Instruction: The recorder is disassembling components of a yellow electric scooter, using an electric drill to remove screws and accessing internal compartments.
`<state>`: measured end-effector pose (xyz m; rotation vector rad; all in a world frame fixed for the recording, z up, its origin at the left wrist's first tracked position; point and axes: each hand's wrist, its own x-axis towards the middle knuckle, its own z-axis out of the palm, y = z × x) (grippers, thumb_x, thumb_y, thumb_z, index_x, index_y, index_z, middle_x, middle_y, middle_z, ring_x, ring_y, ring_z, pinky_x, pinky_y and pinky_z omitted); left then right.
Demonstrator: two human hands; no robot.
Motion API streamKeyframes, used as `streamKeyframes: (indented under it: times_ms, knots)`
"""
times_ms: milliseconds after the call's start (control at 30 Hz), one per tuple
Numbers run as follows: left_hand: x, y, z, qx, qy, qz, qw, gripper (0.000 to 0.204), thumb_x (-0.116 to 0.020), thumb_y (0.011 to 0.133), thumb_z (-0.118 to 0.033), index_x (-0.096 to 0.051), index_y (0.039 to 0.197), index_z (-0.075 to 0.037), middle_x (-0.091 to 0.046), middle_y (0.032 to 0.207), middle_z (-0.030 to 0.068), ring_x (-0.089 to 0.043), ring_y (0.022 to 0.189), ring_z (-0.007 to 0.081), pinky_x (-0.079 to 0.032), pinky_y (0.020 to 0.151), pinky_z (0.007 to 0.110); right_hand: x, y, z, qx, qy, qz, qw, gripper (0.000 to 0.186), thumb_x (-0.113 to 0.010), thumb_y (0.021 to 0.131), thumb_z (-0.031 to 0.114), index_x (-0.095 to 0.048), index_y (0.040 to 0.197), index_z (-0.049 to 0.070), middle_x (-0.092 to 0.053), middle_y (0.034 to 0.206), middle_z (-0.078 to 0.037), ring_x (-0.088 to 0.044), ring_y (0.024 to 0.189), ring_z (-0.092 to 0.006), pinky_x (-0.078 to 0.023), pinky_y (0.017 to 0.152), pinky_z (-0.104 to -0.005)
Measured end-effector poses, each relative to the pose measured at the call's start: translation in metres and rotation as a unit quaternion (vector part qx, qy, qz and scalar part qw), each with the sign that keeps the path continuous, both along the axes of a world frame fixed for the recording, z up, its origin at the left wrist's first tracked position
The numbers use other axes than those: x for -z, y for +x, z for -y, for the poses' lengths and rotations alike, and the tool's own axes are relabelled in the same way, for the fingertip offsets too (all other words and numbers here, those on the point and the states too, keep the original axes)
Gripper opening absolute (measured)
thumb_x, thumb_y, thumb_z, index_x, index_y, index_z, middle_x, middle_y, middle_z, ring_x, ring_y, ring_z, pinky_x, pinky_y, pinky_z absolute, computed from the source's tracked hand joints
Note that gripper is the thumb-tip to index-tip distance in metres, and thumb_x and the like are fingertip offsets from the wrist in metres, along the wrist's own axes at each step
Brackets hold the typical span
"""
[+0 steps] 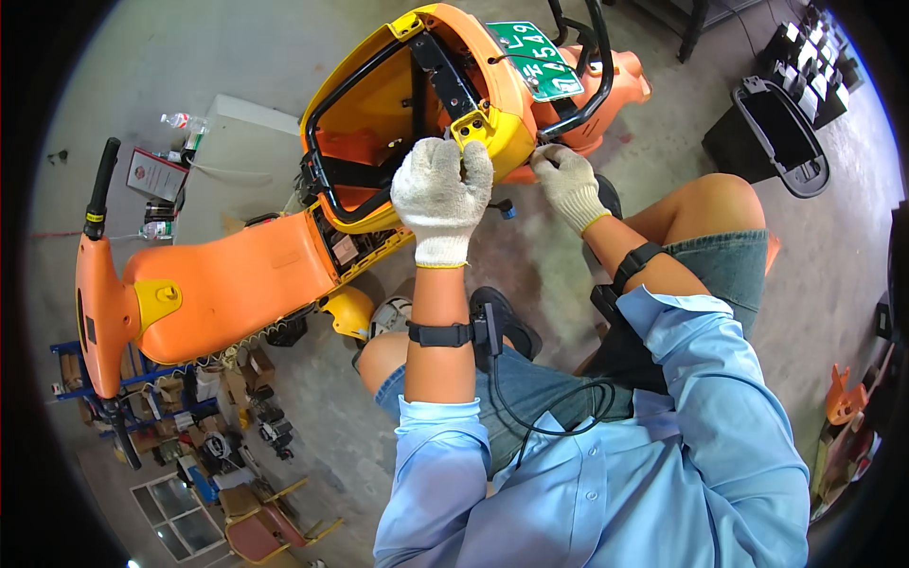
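Observation:
An orange and yellow electric scooter stands across the front of me, its tail to the right. At the rear, a yellow and orange body shell surrounds an open bay with a black tube frame. My left hand, in a white knit glove, is closed at the shell's near rim, by a yellow bracket. My right hand, gloved alike, is pinched closed just below the shell's tail end. Whatever either set of fingers grips is hidden.
A green number plate and a black grab rail are at the tail. To the right sits a black storage bin. A white box with bottles lies beyond the scooter; parts on a blue rack are at left.

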<state>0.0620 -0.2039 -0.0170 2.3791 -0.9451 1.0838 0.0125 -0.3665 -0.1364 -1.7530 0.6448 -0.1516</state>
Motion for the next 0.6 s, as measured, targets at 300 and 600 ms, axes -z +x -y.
streamKeyframes:
  times_ms: [300, 600]
  knots:
    - [-0.001, 0.001, 0.007, 0.008, -0.014, -0.007, 1.0, 0.023, -0.072, 0.089, -0.023, -0.059, 0.077, -0.009, -0.058, 0.073, 0.0118, -0.06, 0.063, 0.0354, -0.048, 0.057, 0.046, 0.003, 0.002, 0.005, -0.014, -0.083, 0.022, 0.996, 0.028, -0.062, 0.09, 0.032, -0.076, 0.106, 0.013, -0.075, 0.102, -0.017, -0.071, 0.098, -0.0357, -0.055, 0.089, -0.042]
    - [-0.009, -0.003, 0.012, -0.047, 0.019, -0.097, 0.994, 0.03, -0.068, 0.091, -0.037, -0.063, 0.078, -0.01, -0.063, 0.079, 0.0135, -0.067, 0.072, 0.036, -0.055, 0.065, 0.047, -0.015, 0.002, 0.002, 0.031, 0.186, -0.025, 0.982, 0.043, -0.068, 0.091, 0.03, -0.07, 0.121, -0.001, -0.073, 0.098, -0.01, -0.067, 0.087, -0.018, -0.053, 0.079, -0.0328]
